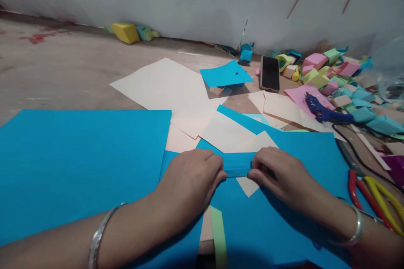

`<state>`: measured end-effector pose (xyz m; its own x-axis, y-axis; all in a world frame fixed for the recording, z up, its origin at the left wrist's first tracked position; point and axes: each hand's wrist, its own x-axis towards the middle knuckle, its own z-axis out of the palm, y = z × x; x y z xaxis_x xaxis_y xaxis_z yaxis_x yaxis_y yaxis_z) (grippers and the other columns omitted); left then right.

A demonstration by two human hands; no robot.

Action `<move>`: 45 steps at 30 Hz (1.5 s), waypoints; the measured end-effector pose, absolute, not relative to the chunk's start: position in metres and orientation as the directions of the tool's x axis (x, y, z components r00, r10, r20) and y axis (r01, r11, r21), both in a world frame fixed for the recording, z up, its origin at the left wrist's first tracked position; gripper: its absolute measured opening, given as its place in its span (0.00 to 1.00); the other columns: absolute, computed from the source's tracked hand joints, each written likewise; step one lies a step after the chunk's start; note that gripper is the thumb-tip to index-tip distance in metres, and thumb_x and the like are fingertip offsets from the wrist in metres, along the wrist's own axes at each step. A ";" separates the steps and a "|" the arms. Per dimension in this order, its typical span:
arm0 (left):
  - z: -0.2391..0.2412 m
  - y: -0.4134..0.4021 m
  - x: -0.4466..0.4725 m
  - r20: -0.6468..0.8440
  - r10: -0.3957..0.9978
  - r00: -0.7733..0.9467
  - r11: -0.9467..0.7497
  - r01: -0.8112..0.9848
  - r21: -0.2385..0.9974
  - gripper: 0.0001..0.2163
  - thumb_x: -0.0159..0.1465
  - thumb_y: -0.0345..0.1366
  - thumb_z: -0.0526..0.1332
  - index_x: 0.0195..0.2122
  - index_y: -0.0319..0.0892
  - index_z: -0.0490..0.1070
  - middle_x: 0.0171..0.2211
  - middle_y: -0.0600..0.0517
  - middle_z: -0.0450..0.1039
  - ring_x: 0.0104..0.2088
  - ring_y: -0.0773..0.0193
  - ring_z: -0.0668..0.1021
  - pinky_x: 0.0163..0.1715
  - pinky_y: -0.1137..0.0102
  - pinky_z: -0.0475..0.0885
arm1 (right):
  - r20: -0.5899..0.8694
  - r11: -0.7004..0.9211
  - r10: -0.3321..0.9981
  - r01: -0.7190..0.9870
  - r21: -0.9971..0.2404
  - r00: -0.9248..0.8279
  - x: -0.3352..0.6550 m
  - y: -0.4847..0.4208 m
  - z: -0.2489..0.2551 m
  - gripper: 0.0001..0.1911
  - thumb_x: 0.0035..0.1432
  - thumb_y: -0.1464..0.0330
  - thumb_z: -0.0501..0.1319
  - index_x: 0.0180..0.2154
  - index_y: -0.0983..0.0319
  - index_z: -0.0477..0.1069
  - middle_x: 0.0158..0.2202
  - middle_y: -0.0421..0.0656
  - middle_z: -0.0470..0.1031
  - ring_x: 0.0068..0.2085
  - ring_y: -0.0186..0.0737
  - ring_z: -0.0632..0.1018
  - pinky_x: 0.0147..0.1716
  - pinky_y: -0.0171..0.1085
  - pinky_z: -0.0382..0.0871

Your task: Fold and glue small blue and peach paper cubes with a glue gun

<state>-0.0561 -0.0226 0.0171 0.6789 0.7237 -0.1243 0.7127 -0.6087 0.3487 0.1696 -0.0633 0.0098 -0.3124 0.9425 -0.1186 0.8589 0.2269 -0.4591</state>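
Observation:
A narrow blue folded paper strip (pixel 239 165) stretches between my two hands, with creases running along its length. My left hand (pixel 192 176) pinches its left end, thumb below and curled fingers above. At the right end my right hand (pixel 280 172) grips it in the same way. Beneath the strip lie a small cream paper piece (pixel 248 187) and a large blue sheet (pixel 303 214). Another big blue sheet (pixel 78 164) spreads out to the left of my left hand. The ends of the strip are hidden inside my fingers.
Cream sheets (pixel 164 84) lie beyond my hands. A phone (pixel 269 73), a blue glue gun (pixel 328 111) and many small folded paper boxes (pixel 315 61) crowd the right side. Red-handled (pixel 368 199) and yellow-handled (pixel 383 197) tools lie near my right forearm. A wall (pixel 189 4) closes off the back.

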 end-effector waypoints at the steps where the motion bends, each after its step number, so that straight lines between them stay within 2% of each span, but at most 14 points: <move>1: 0.018 -0.022 -0.056 -0.133 0.722 0.679 -0.608 0.715 0.345 0.11 0.68 0.37 0.54 0.31 0.40 0.71 0.30 0.48 0.73 0.31 0.59 0.72 0.26 0.68 0.58 | -0.123 0.224 0.942 0.858 -0.463 -0.313 0.170 -0.063 0.011 0.11 0.64 0.65 0.57 0.28 0.60 0.64 0.28 0.40 0.68 0.32 0.39 0.67 0.31 0.37 0.54; 9: 0.022 -0.017 -0.056 -0.181 0.722 0.667 -0.585 0.729 0.355 0.11 0.67 0.40 0.56 0.31 0.40 0.69 0.29 0.49 0.73 0.31 0.60 0.73 0.27 0.69 0.59 | -0.114 0.189 0.953 0.844 -0.503 -0.281 0.168 -0.060 0.016 0.10 0.61 0.68 0.61 0.28 0.60 0.64 0.25 0.38 0.68 0.30 0.36 0.68 0.29 0.36 0.55; 20: 0.021 -0.015 -0.058 -0.198 0.701 0.685 -0.604 0.718 0.345 0.12 0.67 0.41 0.56 0.31 0.40 0.70 0.29 0.48 0.73 0.31 0.59 0.74 0.27 0.68 0.59 | -0.099 0.223 0.946 0.840 -0.495 -0.310 0.171 -0.059 0.016 0.11 0.63 0.66 0.59 0.27 0.61 0.65 0.26 0.39 0.69 0.31 0.37 0.69 0.30 0.37 0.57; 23: 0.024 -0.015 -0.060 -0.182 0.700 0.690 -0.622 0.715 0.319 0.11 0.67 0.41 0.56 0.31 0.40 0.69 0.29 0.49 0.73 0.30 0.61 0.73 0.26 0.69 0.58 | -0.107 0.233 0.940 0.840 -0.491 -0.323 0.172 -0.058 0.016 0.10 0.63 0.67 0.59 0.28 0.60 0.66 0.27 0.40 0.70 0.31 0.37 0.70 0.31 0.36 0.57; 27: 0.030 -0.013 -0.061 -0.236 0.707 0.667 -0.601 0.742 0.297 0.09 0.65 0.40 0.59 0.32 0.40 0.69 0.28 0.49 0.73 0.28 0.61 0.72 0.24 0.69 0.55 | -0.125 0.243 0.932 0.843 -0.480 -0.340 0.173 -0.058 0.018 0.09 0.63 0.66 0.59 0.30 0.60 0.66 0.28 0.40 0.70 0.32 0.38 0.69 0.30 0.36 0.58; 37: 0.036 -0.008 -0.065 -0.274 0.708 0.651 -0.561 0.754 0.342 0.04 0.62 0.35 0.61 0.33 0.41 0.70 0.28 0.49 0.73 0.29 0.59 0.73 0.24 0.69 0.56 | -0.114 0.333 0.897 0.823 -0.460 -0.426 0.188 -0.059 0.015 0.03 0.63 0.71 0.56 0.34 0.61 0.66 0.33 0.43 0.71 0.34 0.39 0.70 0.31 0.37 0.61; 41: 0.037 -0.006 -0.068 -0.270 0.708 0.653 -0.559 0.751 0.350 0.05 0.62 0.36 0.61 0.31 0.41 0.70 0.27 0.49 0.72 0.27 0.60 0.72 0.23 0.69 0.56 | -0.096 0.370 0.886 0.814 -0.447 -0.454 0.194 -0.061 0.012 0.06 0.61 0.75 0.53 0.36 0.61 0.67 0.35 0.45 0.71 0.37 0.41 0.71 0.34 0.38 0.63; 45: 0.038 -0.005 -0.069 -0.287 0.699 0.655 -0.581 0.754 0.306 0.07 0.62 0.38 0.61 0.29 0.41 0.70 0.26 0.49 0.72 0.27 0.60 0.72 0.23 0.69 0.55 | -0.129 0.350 0.884 0.818 -0.456 -0.450 0.195 -0.061 0.013 0.06 0.61 0.75 0.53 0.37 0.61 0.67 0.36 0.45 0.71 0.37 0.41 0.71 0.34 0.38 0.63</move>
